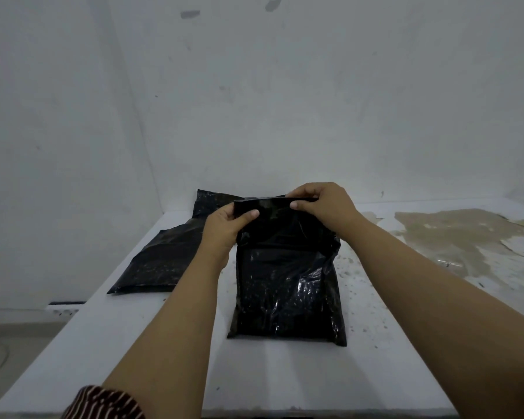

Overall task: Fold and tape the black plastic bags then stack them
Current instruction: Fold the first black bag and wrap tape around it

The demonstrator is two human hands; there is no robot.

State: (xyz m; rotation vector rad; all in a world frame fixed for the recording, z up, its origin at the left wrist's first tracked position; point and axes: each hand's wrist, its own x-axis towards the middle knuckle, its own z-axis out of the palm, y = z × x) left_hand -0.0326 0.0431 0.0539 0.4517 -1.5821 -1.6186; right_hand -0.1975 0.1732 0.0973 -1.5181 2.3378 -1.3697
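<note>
Black bag (288, 285) mid-table, my left hand (224, 228) and right hand (324, 204) pinching its raised far flap (266, 207), second bag (161, 261) far left, bare white table (152, 352) near me

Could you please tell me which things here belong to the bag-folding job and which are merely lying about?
Job:
- black bag, top flap held by left hand and right hand
- other black bags at left

Lying about:
- stained patch on white table
</note>
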